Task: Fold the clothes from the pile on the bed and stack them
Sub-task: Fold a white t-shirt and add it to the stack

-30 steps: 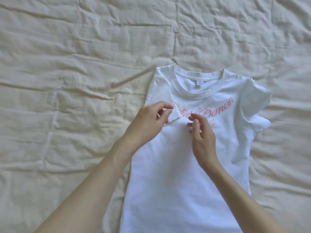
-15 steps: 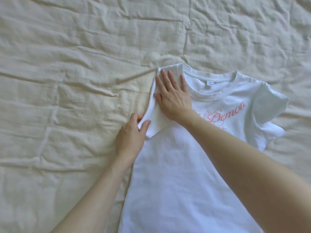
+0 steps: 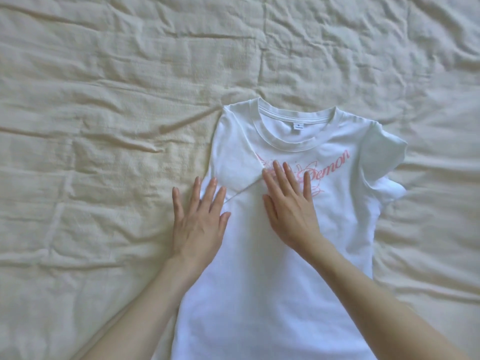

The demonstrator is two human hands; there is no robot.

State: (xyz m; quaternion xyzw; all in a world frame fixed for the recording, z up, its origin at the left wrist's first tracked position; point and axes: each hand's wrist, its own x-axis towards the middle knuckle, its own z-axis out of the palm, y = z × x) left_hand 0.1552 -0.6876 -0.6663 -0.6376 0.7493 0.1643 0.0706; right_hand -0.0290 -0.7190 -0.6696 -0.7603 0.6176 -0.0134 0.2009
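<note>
Head view: we press our flat left hand (image 3: pixel 198 224) and right hand (image 3: pixel 291 206), gripping nothing, on the soft, light white cotton T-shirt (image 3: pixel 272 281), best pinched along its side hem

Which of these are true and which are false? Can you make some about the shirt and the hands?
1. The white T-shirt lies on a cream bedcover. True.
2. The right hand grips a sleeve. False: it lies flat on the shirt's chest.
3. The left hand has its fingers spread flat. True.
4. The shirt's lettering is blue. False: it is pink.
5. The folded-in sleeve lies over the shirt's front. True.
</note>
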